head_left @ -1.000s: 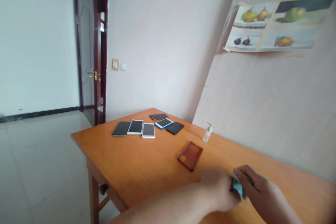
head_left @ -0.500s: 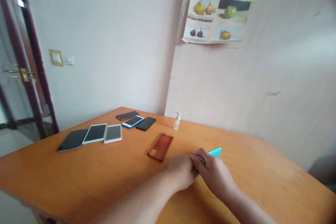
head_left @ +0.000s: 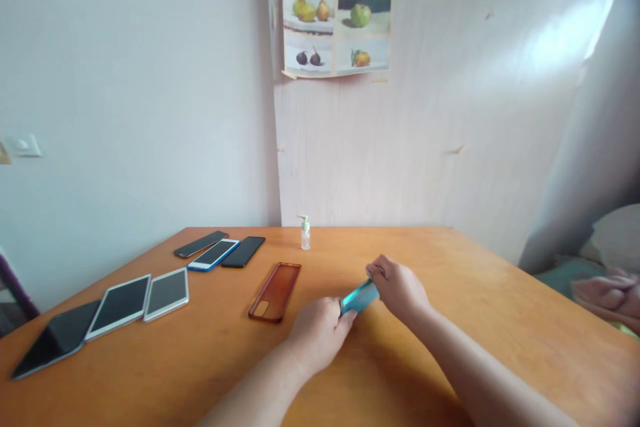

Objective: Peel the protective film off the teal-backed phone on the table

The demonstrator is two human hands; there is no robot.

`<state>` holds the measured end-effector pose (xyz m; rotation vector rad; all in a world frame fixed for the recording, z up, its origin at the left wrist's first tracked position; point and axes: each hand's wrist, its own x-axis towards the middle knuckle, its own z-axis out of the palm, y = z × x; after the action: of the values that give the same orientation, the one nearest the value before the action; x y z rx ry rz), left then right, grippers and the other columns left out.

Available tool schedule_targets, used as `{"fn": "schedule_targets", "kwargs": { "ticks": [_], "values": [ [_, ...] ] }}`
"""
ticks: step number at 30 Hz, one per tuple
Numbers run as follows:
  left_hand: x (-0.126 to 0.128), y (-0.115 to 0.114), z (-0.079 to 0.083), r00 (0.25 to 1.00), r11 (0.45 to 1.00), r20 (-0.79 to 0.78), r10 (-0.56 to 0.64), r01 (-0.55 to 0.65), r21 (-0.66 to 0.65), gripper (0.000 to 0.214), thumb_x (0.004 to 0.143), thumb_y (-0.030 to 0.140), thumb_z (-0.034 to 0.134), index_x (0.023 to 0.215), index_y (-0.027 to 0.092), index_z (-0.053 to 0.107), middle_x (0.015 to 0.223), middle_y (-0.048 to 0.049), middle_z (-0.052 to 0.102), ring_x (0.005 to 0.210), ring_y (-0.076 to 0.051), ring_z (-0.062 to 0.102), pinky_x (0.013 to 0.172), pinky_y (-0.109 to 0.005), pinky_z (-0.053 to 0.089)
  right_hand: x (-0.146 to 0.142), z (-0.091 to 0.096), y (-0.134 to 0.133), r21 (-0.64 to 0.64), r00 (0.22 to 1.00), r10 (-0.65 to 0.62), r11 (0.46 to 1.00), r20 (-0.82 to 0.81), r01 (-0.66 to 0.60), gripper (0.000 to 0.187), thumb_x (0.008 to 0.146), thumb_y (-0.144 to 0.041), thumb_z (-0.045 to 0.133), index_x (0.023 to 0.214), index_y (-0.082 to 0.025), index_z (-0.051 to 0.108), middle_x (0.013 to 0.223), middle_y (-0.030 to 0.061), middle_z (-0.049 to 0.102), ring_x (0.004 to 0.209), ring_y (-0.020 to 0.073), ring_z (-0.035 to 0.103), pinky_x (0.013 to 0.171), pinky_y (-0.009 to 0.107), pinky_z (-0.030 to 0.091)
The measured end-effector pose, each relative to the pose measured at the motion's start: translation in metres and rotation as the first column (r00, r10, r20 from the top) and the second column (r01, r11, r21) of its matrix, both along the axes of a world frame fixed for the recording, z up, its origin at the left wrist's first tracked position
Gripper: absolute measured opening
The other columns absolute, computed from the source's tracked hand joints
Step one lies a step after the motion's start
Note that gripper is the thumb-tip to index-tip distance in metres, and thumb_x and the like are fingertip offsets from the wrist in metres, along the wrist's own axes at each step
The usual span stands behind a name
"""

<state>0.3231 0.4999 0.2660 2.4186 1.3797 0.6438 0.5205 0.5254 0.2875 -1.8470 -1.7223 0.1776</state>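
A flat teal phone [head_left: 361, 297] is held tilted above the table, between my two hands. My left hand [head_left: 320, 327] is closed around its near end, with the thumb lying along the side. At the far upper end, my right hand [head_left: 395, 283] is closed over the edge with its fingers curled. Whether something small sits under those fingers is hidden. To the left of my left hand, a translucent reddish-brown phone case [head_left: 276, 292] lies on the table, its camera cutout toward me.
On the wooden table [head_left: 200, 367], a small pump bottle [head_left: 305, 235] stands at the back. Several phones lie at left, including a blue-edged phone [head_left: 215, 255] and a black phone [head_left: 243, 251]. A white tablet [head_left: 119, 305] rests near a dark tablet [head_left: 57, 339]. Fruit pictures [head_left: 337, 30] hang on the wall.
My view has swung to the right. My hands have drawn apart; the right one has shifted to the phone's far end, and more of its teal surface now shows.
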Motion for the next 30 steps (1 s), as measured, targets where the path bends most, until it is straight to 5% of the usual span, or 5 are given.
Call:
{"fn": "schedule_targets", "kwargs": {
  "ticks": [7, 13, 16, 25, 30],
  "values": [
    [-0.001, 0.002, 0.001, 1.0, 0.997, -0.009, -0.024, 0.023, -0.073, 0.031, 0.095, 0.037, 0.042, 0.083, 0.021, 0.067, 0.082, -0.008, 0.073, 0.074, -0.023, 0.067, 0.055, -0.026, 0.03, -0.046, 0.006, -0.031, -0.006, 0.975, 0.213, 0.977, 0.065, -0.213, 0.026, 0.095, -0.038, 0.041, 0.081, -0.023, 0.057, 0.073, 0.0018, 0.068, 0.065, 0.0147, 0.058, 0.056, 0.025, 0.024],
    [0.0, 0.001, -0.001, 0.999, 0.999, -0.014, -0.037, 0.037, 0.02, 0.03, 0.096, 0.037, 0.042, 0.082, 0.02, 0.062, 0.081, -0.0057, 0.069, 0.07, -0.019, 0.063, 0.059, -0.026, 0.031, 0.015, 0.008, 0.008, -0.068, 0.998, -0.066, 0.996, -0.017, 0.065, 0.029, 0.094, -0.039, 0.041, 0.079, -0.021, 0.058, 0.071, 0.0037, 0.066, 0.063, 0.0146, 0.056, 0.054, 0.025, 0.024],
    [0.0, 0.001, -0.001, 0.998, 0.999, -0.036, -0.041, 0.042, 0.034, 0.03, 0.097, 0.038, 0.041, 0.083, 0.02, 0.061, 0.084, -0.0059, 0.07, 0.072, -0.019, 0.063, 0.06, -0.026, 0.032, 0.022, 0.01, 0.011, -0.08, 0.995, -0.102, 0.992, -0.019, 0.1, 0.029, 0.093, -0.039, 0.042, 0.079, -0.02, 0.06, 0.074, 0.0054, 0.067, 0.066, 0.0158, 0.058, 0.055, 0.026, 0.024],
    [0.002, 0.001, 0.005, 0.984, 0.999, -0.176, 0.007, -0.014, -0.04, 0.027, 0.095, 0.036, 0.043, 0.089, 0.02, 0.065, 0.088, -0.0084, 0.073, 0.082, -0.023, 0.067, 0.059, -0.026, 0.033, -0.042, 0.018, -0.034, -0.084, 0.972, 0.194, 0.979, 0.131, -0.184, 0.024, 0.093, -0.036, 0.044, 0.086, -0.022, 0.063, 0.081, 0.0043, 0.071, 0.074, 0.0173, 0.063, 0.057, 0.027, 0.026],
    [0.003, -0.001, 0.007, 0.982, 0.999, -0.187, -0.013, 0.019, 0.029, 0.032, 0.098, 0.04, 0.04, 0.088, 0.021, 0.063, 0.091, -0.0077, 0.071, 0.082, -0.021, 0.065, 0.065, -0.026, 0.037, 0.008, 0.023, -0.007, -0.146, 0.997, -0.04, 0.988, 0.071, 0.051, 0.026, 0.091, -0.037, 0.044, 0.085, -0.022, 0.064, 0.084, 0.0055, 0.071, 0.077, 0.0186, 0.064, 0.058, 0.026, 0.031]
  ]
}}
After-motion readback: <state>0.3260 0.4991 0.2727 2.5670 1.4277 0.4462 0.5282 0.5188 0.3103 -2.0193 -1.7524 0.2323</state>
